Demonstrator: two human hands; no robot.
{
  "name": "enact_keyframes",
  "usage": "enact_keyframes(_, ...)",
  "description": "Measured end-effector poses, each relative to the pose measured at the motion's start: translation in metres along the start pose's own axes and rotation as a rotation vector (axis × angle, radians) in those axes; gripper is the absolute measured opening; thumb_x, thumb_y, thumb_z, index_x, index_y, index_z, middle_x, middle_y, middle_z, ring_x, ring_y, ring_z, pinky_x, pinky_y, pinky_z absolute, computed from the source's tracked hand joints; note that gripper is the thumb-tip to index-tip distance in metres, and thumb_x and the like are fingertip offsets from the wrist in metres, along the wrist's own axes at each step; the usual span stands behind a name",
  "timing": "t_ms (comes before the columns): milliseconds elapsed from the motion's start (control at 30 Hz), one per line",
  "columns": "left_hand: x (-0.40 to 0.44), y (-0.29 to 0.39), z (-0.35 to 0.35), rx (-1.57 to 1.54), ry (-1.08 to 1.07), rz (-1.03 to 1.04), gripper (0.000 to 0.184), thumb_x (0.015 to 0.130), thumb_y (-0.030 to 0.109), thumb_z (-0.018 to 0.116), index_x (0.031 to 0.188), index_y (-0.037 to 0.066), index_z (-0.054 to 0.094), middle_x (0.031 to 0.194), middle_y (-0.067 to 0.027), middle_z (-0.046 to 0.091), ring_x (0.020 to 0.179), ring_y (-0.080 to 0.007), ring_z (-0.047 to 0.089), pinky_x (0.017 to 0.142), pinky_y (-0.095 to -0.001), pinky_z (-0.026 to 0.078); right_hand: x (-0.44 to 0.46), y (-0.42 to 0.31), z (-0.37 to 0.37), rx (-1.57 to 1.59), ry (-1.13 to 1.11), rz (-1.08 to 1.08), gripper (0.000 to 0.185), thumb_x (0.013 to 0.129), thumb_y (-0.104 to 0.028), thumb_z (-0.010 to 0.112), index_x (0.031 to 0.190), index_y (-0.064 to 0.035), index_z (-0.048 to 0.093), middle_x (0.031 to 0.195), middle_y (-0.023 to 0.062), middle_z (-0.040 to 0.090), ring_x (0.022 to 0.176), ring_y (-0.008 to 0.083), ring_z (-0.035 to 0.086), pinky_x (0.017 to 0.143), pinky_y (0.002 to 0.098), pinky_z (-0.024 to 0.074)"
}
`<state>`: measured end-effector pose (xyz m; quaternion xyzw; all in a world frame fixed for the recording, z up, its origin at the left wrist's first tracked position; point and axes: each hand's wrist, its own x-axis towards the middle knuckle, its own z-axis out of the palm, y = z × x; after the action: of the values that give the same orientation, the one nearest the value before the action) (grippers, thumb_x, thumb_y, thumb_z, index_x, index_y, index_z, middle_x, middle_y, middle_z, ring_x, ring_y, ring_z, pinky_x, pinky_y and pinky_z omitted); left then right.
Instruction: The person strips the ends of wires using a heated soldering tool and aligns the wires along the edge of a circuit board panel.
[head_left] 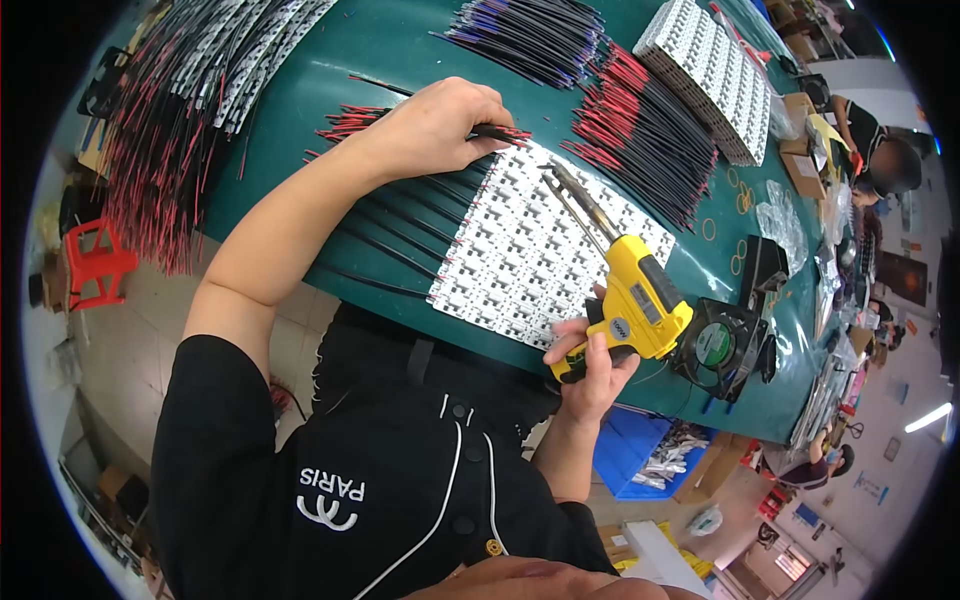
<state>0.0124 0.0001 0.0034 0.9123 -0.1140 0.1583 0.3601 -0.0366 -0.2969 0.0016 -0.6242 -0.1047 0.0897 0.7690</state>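
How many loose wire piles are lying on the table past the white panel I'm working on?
2: a purple-tipped pile farther off, and a red-tipped pile nearer, between the white panel and the board stack. More could be hidden behind the stack.

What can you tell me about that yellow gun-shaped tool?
The yellow soldering gun has a glossy, plastic-looking body with black inserts, a round badge and a grip held in the right hand. A long, darkened metal barrel and a thinner rod beside it slant away over the white circuit board panel. Whether the tip touches the panel is unclear.
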Motion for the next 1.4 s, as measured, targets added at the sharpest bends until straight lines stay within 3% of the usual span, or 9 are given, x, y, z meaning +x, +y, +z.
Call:
enact_keyframes(133, 0.001, 0.0, 0.002, -0.013, 0.004, -0.023, 0.016, 0.073, 0.002, 0.069, 0.088, -0.003, 0.064, 0.079, -0.0128, 0.061, 0.071, -0.0312, 0.058, 0.063, -0.0354, 0.046, 0.004, -0.001, 0.001, 0.085, 0.003, 0.056, 0.046, 0.09, -0.016, 0.048, 0.123, 0.0134, 0.037, 0.056, 0.0087, 0.049, 0.037, 0.0137, 0.045, 0.037, 0.025, 0.0402)
enact_keyframes(433, 0.006, 0.0, 0.004, 0.046, -0.05, -0.128, 0.02, 0.073, 0.009, 0.07, 0.09, -0.002, 0.066, 0.087, -0.0137, 0.063, 0.083, -0.0326, 0.061, 0.074, -0.0384, 0.048, 0.022, 0.003, 0.013, 0.247, 0.02, 0.129, 0.042, 0.089, -0.014, 0.049, 0.123, 0.011, 0.041, 0.054, 0.0061, 0.046, 0.038, 0.011, 0.04, 0.036, 0.0234, 0.0358)
enact_keyframes(533, 0.004, -0.006, 0.01, 0.044, 0.052, -0.021, 0.015, 0.072, 0.004, 0.07, 0.085, -0.002, 0.065, 0.078, -0.0117, 0.06, 0.069, -0.0296, 0.058, 0.061, -0.0346, 0.046, 0.023, 0.006, 0.013, 0.234, 0.022, 0.146, 0.041, 0.09, -0.014, 0.048, 0.122, 0.0106, 0.041, 0.054, 0.0058, 0.046, 0.038, 0.0108, 0.039, 0.036, 0.0235, 0.0355)
enact_keyframes(633, 0.007, -0.005, 0.003, 0.088, 0.063, -0.036, 0.014, 0.074, 0.005, 0.07, 0.085, 0.0, 0.065, 0.077, -0.0107, 0.061, 0.069, -0.0278, 0.059, 0.061, -0.0341, 0.046, 0.022, 0.004, 0.012, 0.245, 0.033, 0.129, 0.042, 0.089, -0.014, 0.048, 0.123, 0.0109, 0.04, 0.054, 0.0059, 0.046, 0.038, 0.0112, 0.04, 0.036, 0.0238, 0.0363)
enact_keyframes(767, 0.02, 0.007, -0.057, 0.28, 0.406, -0.102, 0.013, 0.085, 0.007, 0.061, 0.095, 0.002, 0.056, 0.075, -0.0075, 0.055, 0.066, -0.0166, 0.055, 0.061, -0.0282, 0.045, 0.02, 0.002, 0.005, 0.205, 0.06, 0.087, 0.044, 0.091, -0.019, 0.046, 0.123, 0.0096, 0.039, 0.055, 0.0047, 0.043, 0.037, 0.0114, 0.039, 0.036, 0.0243, 0.0355)
enact_keyframes(867, 0.024, 0.022, -0.074, 0.25, 0.37, -0.17, 0.018, 0.084, 0.006, 0.061, 0.098, 0.0, 0.052, 0.072, -0.0086, 0.053, 0.064, -0.0162, 0.053, 0.06, -0.0286, 0.044, 0.021, 0.0, -0.001, 0.166, 0.058, 0.071, 0.044, 0.092, -0.021, 0.045, 0.123, 0.0093, 0.039, 0.055, 0.0039, 0.042, 0.036, 0.0114, 0.039, 0.036, 0.0249, 0.0357)
enact_keyframes(967, 0.028, 0.017, -0.041, -0.079, 0.14, -0.113, 0.01, 0.079, 0.0, 0.065, 0.088, -0.003, 0.064, 0.078, -0.0103, 0.061, 0.07, -0.0189, 0.059, 0.065, -0.0276, 0.047, 0.021, -0.002, 0.0, 0.145, 0.046, 0.077, 0.045, 0.092, -0.021, 0.045, 0.124, 0.0097, 0.038, 0.055, 0.0043, 0.043, 0.037, 0.0117, 0.04, 0.036, 0.0251, 0.036)
enact_keyframes(1133, 0.033, 0.01, 0.021, -0.023, -0.016, -0.131, 0.02, 0.072, 0.01, 0.07, 0.086, -0.003, 0.065, 0.083, -0.0143, 0.062, 0.076, -0.0324, 0.059, 0.066, -0.0361, 0.047, 0.017, 0.002, 0.011, 0.068, 0.098, 0.07, 0.044, 0.091, -0.018, 0.045, 0.125, 0.0102, 0.038, 0.054, 0.0052, 0.043, 0.037, 0.0121, 0.041, 0.035, 0.0253, 0.0364)
enact_keyframes(1400, 0.032, 0.008, 0.032, 0.004, -0.079, -0.18, 0.019, 0.072, 0.009, 0.067, 0.085, -0.003, 0.065, 0.081, -0.0141, 0.061, 0.076, -0.0326, 0.059, 0.068, -0.0375, 0.046, 0.013, 0.009, 0.01, 0.052, 0.056, 0.122, 0.037, 0.091, -0.015, 0.045, 0.117, 0.0104, 0.04, 0.055, 0.0069, 0.045, 0.038, 0.0126, 0.04, 0.036, 0.0254, 0.0372)
